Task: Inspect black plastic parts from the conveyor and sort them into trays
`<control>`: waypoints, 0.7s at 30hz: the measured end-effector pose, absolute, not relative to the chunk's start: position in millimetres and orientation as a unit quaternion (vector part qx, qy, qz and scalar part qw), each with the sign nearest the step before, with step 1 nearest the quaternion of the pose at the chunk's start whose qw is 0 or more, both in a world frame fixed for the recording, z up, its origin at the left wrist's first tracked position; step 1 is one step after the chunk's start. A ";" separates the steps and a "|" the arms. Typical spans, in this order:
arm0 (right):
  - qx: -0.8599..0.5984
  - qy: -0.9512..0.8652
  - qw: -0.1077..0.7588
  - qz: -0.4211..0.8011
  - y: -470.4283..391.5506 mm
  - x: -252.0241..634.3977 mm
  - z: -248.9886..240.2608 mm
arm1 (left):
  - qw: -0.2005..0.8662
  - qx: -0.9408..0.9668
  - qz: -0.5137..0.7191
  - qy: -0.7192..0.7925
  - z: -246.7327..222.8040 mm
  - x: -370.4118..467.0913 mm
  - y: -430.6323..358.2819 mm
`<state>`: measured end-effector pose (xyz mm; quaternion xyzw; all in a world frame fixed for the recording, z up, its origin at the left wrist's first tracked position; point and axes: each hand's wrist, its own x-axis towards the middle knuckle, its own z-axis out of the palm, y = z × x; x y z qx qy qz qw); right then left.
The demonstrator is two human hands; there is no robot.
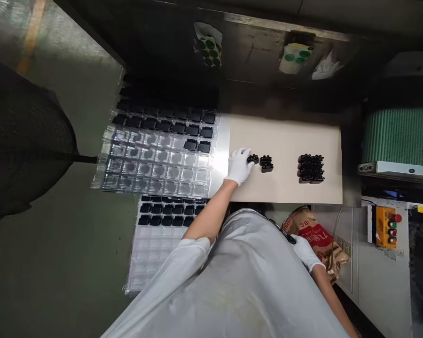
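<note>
My left hand [238,166], in a white glove, reaches over the left part of a beige board [285,136]. Its fingertips close on a small black part [253,159]. Just right of it lie a few more black parts [267,164], and farther right several stand packed in a block [310,168]. Low by my right side, my right hand [306,251], also gloved, has its fingers round a black object [287,234] that I cannot make out fully, beside a brown paper bag [317,234].
Clear plastic trays [155,164], some pockets filled with black parts, lie left of the board, with another tray [155,253] lower down. A green ribbed conveyor belt [402,136] and an orange button box [387,227] are at the right. Sticker sheets [209,47] lie at the back.
</note>
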<state>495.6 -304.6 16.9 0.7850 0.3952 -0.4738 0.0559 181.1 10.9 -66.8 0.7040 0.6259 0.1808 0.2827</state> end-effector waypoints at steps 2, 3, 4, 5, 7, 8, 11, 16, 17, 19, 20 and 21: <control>0.775 0.403 0.044 -0.485 -306.4 502.6 9.6 | 0.319 0.681 0.154 0.641 -80.2 198.0 12.7; 0.770 0.406 0.037 -0.490 -306.6 505.9 3.7 | 0.339 0.662 0.164 0.649 -85.8 200.0 11.3; 0.765 0.410 0.030 -0.495 -306.3 509.1 -3.1 | 0.364 0.635 0.190 0.655 -89.4 199.1 7.0; 0.760 0.414 0.023 -0.500 -305.6 512.0 -10.2 | 0.397 0.599 0.225 0.658 -90.4 196.7 -1.2; 0.746 0.423 0.007 -0.515 -302.7 517.3 -21.9 | 0.478 0.512 0.292 0.652 -85.1 191.8 -29.6; 0.739 0.429 -0.001 -0.519 -300.2 519.4 -24.9 | 0.513 0.469 0.315 0.646 -79.6 191.3 -49.1; 0.728 0.473 0.008 -0.496 -287.9 523.6 -19.8 | 0.552 0.394 0.322 0.661 -60.1 201.2 -116.3; 0.721 0.558 0.198 -0.360 -262.8 529.6 9.4 | 0.542 0.351 0.254 0.720 -49.7 227.2 -198.8; 0.716 0.560 0.234 -0.345 -260.3 532.7 13.3 | 0.560 0.323 0.255 0.719 -51.9 228.0 -207.9; 0.703 0.562 0.283 -0.331 -258.8 541.0 18.2 | 0.606 0.262 0.268 0.702 -57.9 224.2 -221.0; 0.699 0.561 0.299 -0.329 -259.2 545.7 19.8 | 0.632 0.238 0.273 0.685 -60.9 220.3 -225.7; 0.695 0.558 0.311 -0.329 -259.8 550.4 21.1 | 0.658 0.222 0.273 0.666 -63.1 215.8 -229.5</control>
